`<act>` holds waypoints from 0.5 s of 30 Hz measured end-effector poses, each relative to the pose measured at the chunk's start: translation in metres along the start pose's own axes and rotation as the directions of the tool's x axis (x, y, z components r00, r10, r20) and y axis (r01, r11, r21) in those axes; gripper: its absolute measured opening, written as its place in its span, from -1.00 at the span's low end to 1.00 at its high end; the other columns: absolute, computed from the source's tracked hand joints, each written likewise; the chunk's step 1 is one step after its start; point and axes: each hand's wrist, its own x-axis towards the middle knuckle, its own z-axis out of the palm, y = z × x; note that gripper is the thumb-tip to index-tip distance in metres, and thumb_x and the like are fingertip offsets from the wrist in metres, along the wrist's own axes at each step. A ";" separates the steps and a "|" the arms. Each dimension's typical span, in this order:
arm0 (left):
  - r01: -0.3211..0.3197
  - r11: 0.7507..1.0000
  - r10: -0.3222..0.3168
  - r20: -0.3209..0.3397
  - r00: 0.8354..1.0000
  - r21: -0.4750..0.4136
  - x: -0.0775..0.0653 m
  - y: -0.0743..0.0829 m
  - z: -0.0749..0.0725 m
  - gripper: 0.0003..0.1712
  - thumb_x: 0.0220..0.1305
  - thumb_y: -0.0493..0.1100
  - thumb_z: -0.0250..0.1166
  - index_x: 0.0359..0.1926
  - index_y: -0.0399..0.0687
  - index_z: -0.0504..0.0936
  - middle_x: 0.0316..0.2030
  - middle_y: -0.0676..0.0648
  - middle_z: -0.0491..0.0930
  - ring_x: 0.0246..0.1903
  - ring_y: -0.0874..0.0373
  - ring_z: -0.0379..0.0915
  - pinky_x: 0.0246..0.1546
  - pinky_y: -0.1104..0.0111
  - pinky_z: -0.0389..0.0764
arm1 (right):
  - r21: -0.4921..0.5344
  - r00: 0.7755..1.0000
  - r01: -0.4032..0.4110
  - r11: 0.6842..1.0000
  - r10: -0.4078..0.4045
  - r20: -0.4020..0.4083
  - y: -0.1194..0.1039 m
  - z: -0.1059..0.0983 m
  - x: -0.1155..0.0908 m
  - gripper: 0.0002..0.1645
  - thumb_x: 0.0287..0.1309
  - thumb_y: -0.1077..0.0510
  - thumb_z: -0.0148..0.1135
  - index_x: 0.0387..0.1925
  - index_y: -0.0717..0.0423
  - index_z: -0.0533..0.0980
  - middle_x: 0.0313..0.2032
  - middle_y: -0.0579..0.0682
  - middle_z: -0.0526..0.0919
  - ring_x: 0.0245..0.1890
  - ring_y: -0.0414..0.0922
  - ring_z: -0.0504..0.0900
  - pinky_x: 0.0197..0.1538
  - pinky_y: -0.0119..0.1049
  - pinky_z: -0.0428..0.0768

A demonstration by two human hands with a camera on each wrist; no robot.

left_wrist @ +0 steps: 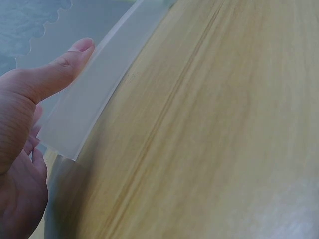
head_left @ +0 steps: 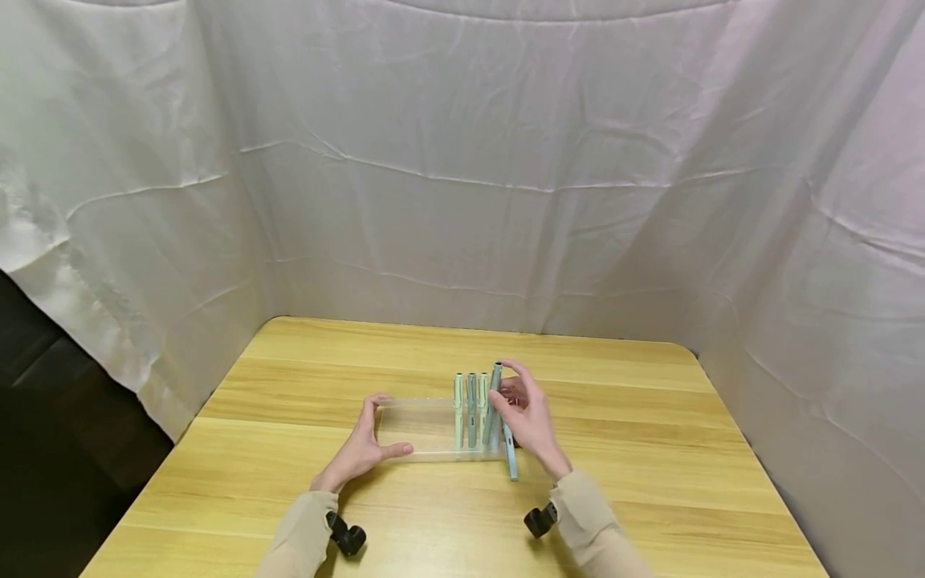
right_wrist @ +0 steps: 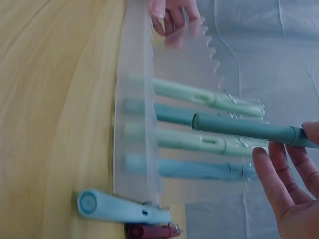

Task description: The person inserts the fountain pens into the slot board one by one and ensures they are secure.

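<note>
My left hand (head_left: 368, 445) grips the left end of a clear plastic pen stand (head_left: 426, 456), thumb along the front wall and fingers at the back. In the left wrist view the thumb lies against the stand's frosted wall (left_wrist: 94, 104). A teal pen (right_wrist: 239, 128) is pinched between thumb and fingers of my right hand (head_left: 531, 413), tilted above the stand's right part. Several pens sit side by side in the stand: a light green pen (right_wrist: 199, 94), a darker teal pen (right_wrist: 174, 113), another light green pen (right_wrist: 192, 142) and a blue pen (right_wrist: 199, 169).
By the stand's right end, a light blue pen (head_left: 511, 461) and a dark red pen (right_wrist: 149, 231) lie on the wooden table (head_left: 650, 482). Scalloped notches line the stand's edge. Pale curtains (head_left: 462, 225) hang behind the table and at both sides.
</note>
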 end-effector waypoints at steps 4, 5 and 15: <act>-0.013 1.000 0.013 -0.004 1.000 0.000 0.000 0.000 0.000 0.07 -0.02 -0.11 0.62 0.36 -0.12 0.09 0.42 -0.29 0.12 0.51 -0.28 -0.03 0.53 -0.30 -0.07 | 0.056 0.999 -0.018 0.998 0.016 0.035 -0.020 0.006 -0.003 -0.37 0.29 0.36 0.25 0.36 0.16 0.35 -0.13 0.32 0.67 -0.21 0.22 0.68 -0.17 -0.26 0.75; -0.016 1.000 0.016 -0.004 1.000 0.000 0.000 0.000 0.000 0.07 -0.02 -0.11 0.62 0.36 -0.12 0.10 0.42 -0.29 0.12 0.51 -0.27 -0.03 0.53 -0.30 -0.07 | 0.063 0.999 -0.014 0.998 0.011 0.037 -0.023 0.008 -0.004 -0.38 0.29 0.35 0.25 0.35 0.16 0.35 -0.14 0.32 0.66 -0.19 0.24 0.69 -0.17 -0.27 0.76; -0.019 1.000 0.019 -0.010 1.000 -0.008 0.000 -0.001 0.001 0.07 -0.02 -0.12 0.62 0.36 -0.12 0.11 0.42 -0.27 0.12 0.51 -0.27 -0.03 0.53 -0.30 -0.09 | 0.055 0.994 0.092 0.994 -0.095 0.054 -0.023 0.033 -0.007 -0.43 0.30 0.38 0.23 0.31 0.22 0.35 -0.15 0.34 0.64 -0.16 0.28 0.70 -0.11 -0.31 0.77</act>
